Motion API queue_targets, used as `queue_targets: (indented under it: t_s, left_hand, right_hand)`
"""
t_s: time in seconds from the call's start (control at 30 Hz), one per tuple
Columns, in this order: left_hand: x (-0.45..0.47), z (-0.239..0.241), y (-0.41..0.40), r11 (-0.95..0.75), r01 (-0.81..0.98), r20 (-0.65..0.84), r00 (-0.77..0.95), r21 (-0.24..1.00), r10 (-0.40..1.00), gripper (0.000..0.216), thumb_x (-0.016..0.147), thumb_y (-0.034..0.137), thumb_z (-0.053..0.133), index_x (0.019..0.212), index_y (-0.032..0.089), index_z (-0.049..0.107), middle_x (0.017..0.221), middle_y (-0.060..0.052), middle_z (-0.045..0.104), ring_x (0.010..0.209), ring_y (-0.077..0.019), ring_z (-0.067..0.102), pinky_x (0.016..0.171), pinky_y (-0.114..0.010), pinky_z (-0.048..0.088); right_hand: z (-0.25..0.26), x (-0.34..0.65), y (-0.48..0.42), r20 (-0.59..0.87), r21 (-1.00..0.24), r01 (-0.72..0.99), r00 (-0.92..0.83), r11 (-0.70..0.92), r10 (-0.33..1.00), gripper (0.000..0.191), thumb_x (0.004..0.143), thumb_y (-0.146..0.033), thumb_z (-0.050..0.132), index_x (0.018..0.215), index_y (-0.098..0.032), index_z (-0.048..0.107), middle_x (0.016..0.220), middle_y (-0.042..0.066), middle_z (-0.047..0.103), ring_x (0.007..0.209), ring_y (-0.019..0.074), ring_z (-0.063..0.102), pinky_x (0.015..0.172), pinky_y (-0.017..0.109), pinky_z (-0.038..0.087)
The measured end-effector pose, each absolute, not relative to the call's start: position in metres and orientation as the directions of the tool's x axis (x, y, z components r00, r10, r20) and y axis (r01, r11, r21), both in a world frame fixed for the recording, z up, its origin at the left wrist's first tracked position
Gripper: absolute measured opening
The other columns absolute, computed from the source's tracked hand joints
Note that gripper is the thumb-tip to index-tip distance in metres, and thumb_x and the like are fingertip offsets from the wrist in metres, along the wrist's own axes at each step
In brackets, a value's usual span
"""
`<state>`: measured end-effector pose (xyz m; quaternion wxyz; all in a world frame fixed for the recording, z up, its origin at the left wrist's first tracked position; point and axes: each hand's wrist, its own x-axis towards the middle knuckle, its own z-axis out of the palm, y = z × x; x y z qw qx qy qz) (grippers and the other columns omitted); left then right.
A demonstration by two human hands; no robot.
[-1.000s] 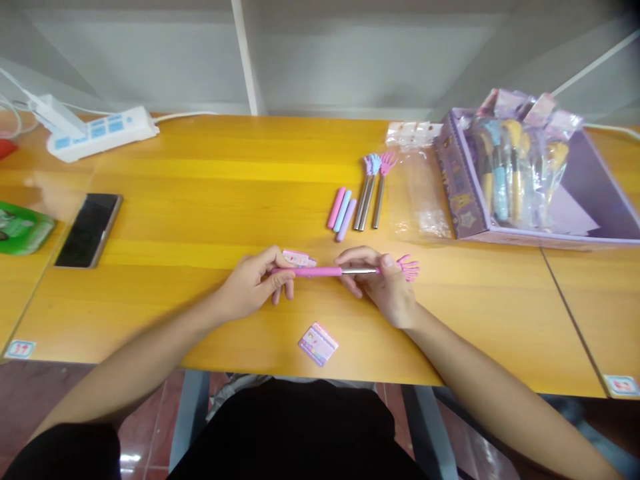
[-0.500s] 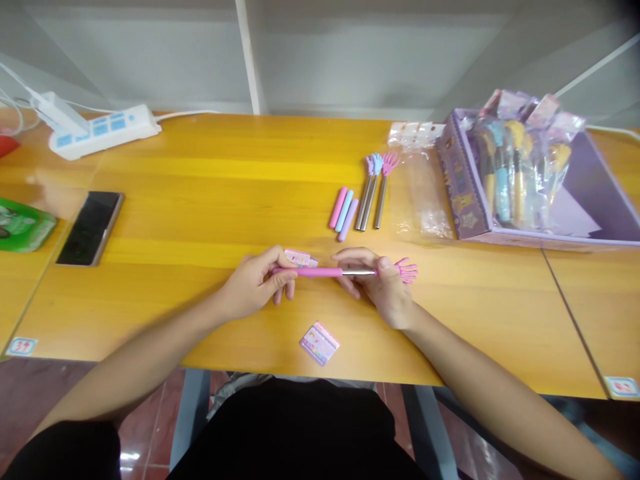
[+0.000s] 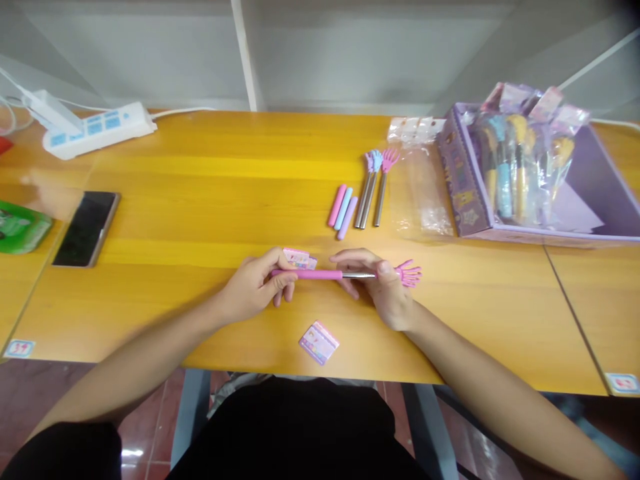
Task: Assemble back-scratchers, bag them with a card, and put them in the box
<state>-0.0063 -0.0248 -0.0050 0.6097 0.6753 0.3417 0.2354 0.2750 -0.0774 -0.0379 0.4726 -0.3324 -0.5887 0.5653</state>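
Note:
A pink back scratcher [image 3: 319, 274] with a metal shaft lies level between my hands above the table. My left hand [image 3: 263, 280] pinches the end of its pink handle. Round the shaft near the claw closes my right hand [image 3: 383, 283], and the pink claw [image 3: 409, 273] sticks out beyond it. Behind the handle, partly covered, is a small stack of printed cards [image 3: 299, 257]. Another printed card [image 3: 319, 343] lies in front of my hands. Farther back are loose pink, blue and purple handles [image 3: 343, 210] and metal rods with hand-shaped claws [image 3: 374, 190].
A purple box [image 3: 467, 217] with several bagged back scratchers stands at the right, with clear plastic bags [image 3: 423, 187] beside it. At the left are a phone [image 3: 86, 229], a green packet [image 3: 23, 227] and a white power strip [image 3: 100, 130]. A blurred shape, perhaps another person's hand, shows near the packet.
The pink claw beyond my right hand has shifted slightly right and turned a little. A blurred shape has appeared at the left above the green packet. Both hands keep their grip.

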Motion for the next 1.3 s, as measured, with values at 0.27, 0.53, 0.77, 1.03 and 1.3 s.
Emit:
queue_targets:
  t_s: [0.27,0.53,0.77,1.03,1.3]
  left_hand:
    - [-0.008,-0.006,-0.024,-0.021,0.183,-0.108,0.664,0.983,0.739,0.022,0.11,0.037,0.06,0.097,0.022,0.051,0.073,0.004,0.072,0.053,-0.0083,0.063,0.054,-0.021,0.049]
    - [-0.006,-0.007,-0.02,-0.075,0.18,-0.069,0.676,0.981,0.734,0.024,0.111,0.043,0.055,0.099,0.023,0.05,0.07,0.005,0.068,0.057,-0.0109,0.061,0.063,-0.025,0.052]
    - [-0.015,0.013,-0.008,-0.445,0.453,-0.039,0.733,0.773,0.679,0.028,0.11,0.039,0.058,0.131,0.024,0.07,0.104,-0.005,0.08,0.09,-0.0196,0.073,0.085,-0.031,0.054]
    - [-0.037,0.063,-0.016,-0.49,0.588,-0.121,0.711,0.643,0.693,0.033,0.116,0.04,0.041,0.102,0.021,0.065,0.084,0.0,0.069,0.075,-0.0166,0.064,0.073,-0.029,0.044]
    - [-0.043,0.057,-0.07,-0.638,0.655,-0.165,0.739,0.406,0.653,0.036,0.119,0.039,0.038,0.108,0.019,0.066,0.093,-0.004,0.074,0.083,-0.0218,0.07,0.074,-0.033,0.049]
  right_hand:
    - [-0.039,0.275,-0.077,0.209,-0.975,-0.143,-0.349,0.169,0.913,0.06,0.118,-0.058,0.023,0.146,-0.029,0.067,0.08,0.0,0.056,0.065,0.0172,0.05,0.068,0.037,0.042]
    - [-0.032,0.274,-0.076,0.15,-0.986,-0.115,-0.294,0.121,0.944,0.063,0.117,-0.063,0.022,0.142,-0.026,0.068,0.078,-0.001,0.056,0.062,0.0159,0.047,0.063,0.034,0.041]
    - [-0.02,0.291,-0.061,0.031,-0.992,0.098,-0.457,0.085,0.889,0.058,0.111,-0.065,0.051,0.149,-0.023,0.06,0.088,0.0,0.06,0.074,0.0166,0.056,0.071,0.033,0.049]
    - [0.026,0.319,-0.064,0.076,-0.742,0.618,-0.31,0.262,0.948,0.081,0.101,-0.05,0.073,0.169,-0.024,0.038,0.127,0.013,0.071,0.101,0.0262,0.07,0.089,0.045,0.062]
    - [0.026,0.29,-0.121,0.297,-0.039,0.82,-0.536,0.571,0.79,0.022,0.112,-0.019,0.051,0.119,-0.017,0.071,0.105,0.012,0.073,0.09,0.026,0.064,0.08,0.04,0.048]
